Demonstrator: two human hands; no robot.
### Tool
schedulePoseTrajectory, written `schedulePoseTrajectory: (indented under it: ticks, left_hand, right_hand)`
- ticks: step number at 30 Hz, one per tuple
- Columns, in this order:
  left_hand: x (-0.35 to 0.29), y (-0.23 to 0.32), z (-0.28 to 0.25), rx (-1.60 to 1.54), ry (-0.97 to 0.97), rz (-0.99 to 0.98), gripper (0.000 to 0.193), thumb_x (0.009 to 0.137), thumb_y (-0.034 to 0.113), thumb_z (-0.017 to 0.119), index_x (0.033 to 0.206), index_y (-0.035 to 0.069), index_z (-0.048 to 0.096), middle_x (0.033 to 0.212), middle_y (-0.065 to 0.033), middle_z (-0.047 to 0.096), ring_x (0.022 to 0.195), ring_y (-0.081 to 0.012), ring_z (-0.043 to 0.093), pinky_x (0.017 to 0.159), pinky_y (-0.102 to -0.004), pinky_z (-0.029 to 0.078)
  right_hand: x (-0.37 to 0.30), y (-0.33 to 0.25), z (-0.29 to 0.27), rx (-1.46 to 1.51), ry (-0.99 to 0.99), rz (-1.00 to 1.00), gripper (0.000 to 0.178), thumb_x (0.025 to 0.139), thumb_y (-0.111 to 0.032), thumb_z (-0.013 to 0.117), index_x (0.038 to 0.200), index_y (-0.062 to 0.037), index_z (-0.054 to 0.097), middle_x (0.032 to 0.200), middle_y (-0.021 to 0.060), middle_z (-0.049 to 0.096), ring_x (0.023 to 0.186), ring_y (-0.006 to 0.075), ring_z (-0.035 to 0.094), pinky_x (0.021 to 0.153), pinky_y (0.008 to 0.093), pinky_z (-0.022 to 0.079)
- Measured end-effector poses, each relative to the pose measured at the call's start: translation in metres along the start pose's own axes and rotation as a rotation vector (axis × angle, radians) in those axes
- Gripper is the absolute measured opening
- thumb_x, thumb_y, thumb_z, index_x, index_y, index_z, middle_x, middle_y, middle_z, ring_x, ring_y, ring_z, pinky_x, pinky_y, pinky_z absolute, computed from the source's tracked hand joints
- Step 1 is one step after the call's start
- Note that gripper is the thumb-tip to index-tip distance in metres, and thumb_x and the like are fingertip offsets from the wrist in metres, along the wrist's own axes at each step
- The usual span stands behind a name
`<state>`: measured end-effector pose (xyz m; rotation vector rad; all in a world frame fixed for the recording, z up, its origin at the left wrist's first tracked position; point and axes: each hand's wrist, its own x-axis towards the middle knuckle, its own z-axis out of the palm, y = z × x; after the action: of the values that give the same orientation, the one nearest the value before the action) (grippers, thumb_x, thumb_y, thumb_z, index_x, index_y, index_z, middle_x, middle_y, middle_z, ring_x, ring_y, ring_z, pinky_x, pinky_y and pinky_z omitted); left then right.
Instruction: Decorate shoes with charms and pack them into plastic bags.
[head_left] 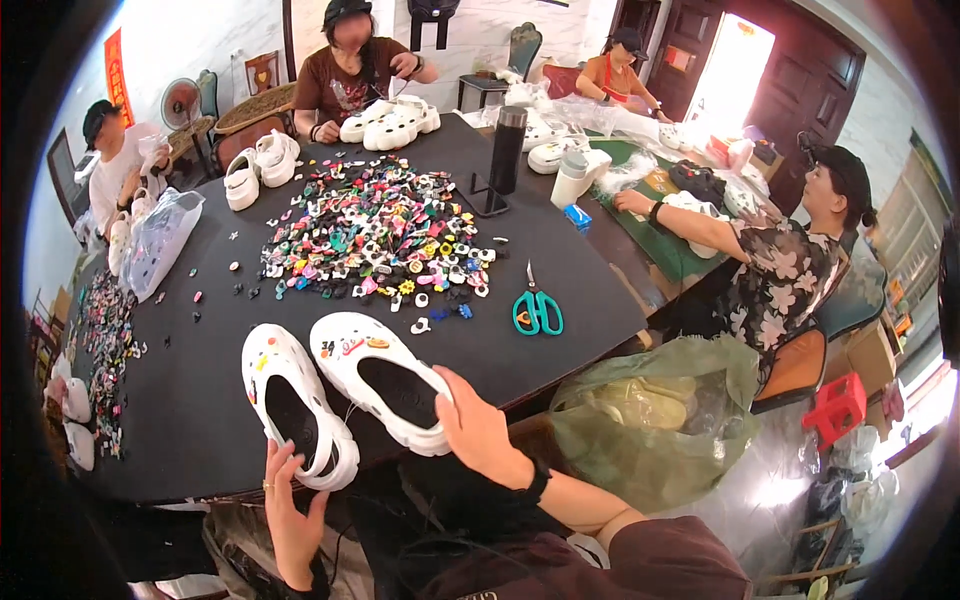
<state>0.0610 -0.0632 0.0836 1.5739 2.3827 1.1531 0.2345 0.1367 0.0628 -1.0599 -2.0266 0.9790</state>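
Your left hand (290,500) holds the heel of one white shoe (295,405), and your right hand (478,428) grips the heel of the other white shoe (385,378). Both shoes lie side by side on the near edge of the black table (190,410). A pile of little colored charms (375,235) and green scissors (537,310) sit further back.

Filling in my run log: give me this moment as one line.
left hand: grips heel of left white clog | right hand: on heel of right white clog | both clogs on black table | charm pile behind
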Motion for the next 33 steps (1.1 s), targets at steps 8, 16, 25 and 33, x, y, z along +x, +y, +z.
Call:
schedulePoseTrajectory:
  ticks: [8,16,25,33]
  left_hand:
    - [-0.033,0.034,0.067,-0.297,-0.015,0.396,0.03,0.072,0.0,0.062,0.102,0.004,0.061,0.107,-0.0148,0.06,0.097,-0.0331,0.059,0.083,-0.0405,0.047]
    - [-0.033,-0.097,0.138,-0.882,-0.962,-0.493,0.033,0.095,0.03,0.048,0.095,0.001,0.063,0.085,-0.0051,0.064,0.079,-0.0147,0.063,0.069,-0.0271,0.05]
    - [-0.037,-0.182,0.214,0.476,-0.72,0.206,0.02,0.07,0.019,0.067,0.078,0.001,0.068,0.079,-0.0185,0.063,0.08,-0.035,0.064,0.066,-0.0449,0.051]
    - [-0.061,-0.193,0.237,0.466,-0.649,0.263,0.013,0.073,0.018,0.062,0.077,0.007,0.067,0.082,-0.015,0.064,0.081,-0.0311,0.063,0.07,-0.0428,0.051]
  right_hand:
    - [-0.001,0.045,0.008,0.675,0.074,-0.077,0.033,0.097,-0.022,0.037,0.123,-0.0046,0.047,0.116,0.0118,0.056,0.1,0.019,0.058,0.083,0.0323,0.045]
    - [-0.073,0.194,0.035,-0.104,-0.576,0.099,0.026,0.087,-0.024,0.054,0.104,-0.0058,0.062,0.094,0.0163,0.065,0.087,0.032,0.062,0.074,0.0379,0.048]
    - [-0.07,0.206,0.087,-0.424,-0.396,0.004,0.038,0.082,-0.04,0.061,0.105,-0.0104,0.062,0.11,0.0083,0.06,0.102,0.0303,0.057,0.082,0.0414,0.047]
    - [-0.082,0.195,0.101,-0.41,-0.291,-0.194,0.021,0.089,-0.027,0.049,0.089,-0.0082,0.057,0.091,0.0142,0.061,0.089,0.0344,0.058,0.076,0.0449,0.046]
